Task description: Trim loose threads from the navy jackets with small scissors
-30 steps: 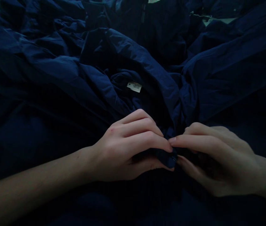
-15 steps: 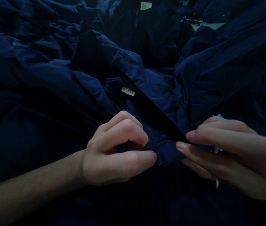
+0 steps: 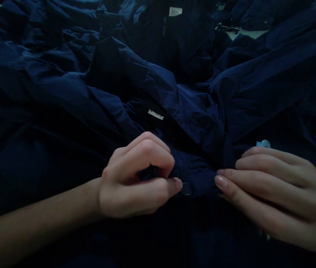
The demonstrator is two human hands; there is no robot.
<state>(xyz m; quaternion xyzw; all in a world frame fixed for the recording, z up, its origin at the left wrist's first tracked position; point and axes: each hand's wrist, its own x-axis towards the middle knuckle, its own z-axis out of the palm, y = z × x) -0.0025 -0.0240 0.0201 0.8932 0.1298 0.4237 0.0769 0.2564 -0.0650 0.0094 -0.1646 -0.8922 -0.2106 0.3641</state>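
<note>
A navy nylon jacket lies crumpled in front of me, with a small white collar label inside it. Its dark zip ends at the hem between my hands. My left hand pinches the fabric on the zip's left side, between thumb and curled fingers. My right hand holds the hem's right edge at its fingertips. Just above that hand shows a small light blue tag or clip, partly hidden.
More crumpled navy garments spread on all sides, and another one with a white label lies at the far end. A pale surface shows through at the top right.
My hands have drawn apart, the left moving left and the right moving right, opening more of the hem and zip between them. The collar label now sits lower and flatter.
</note>
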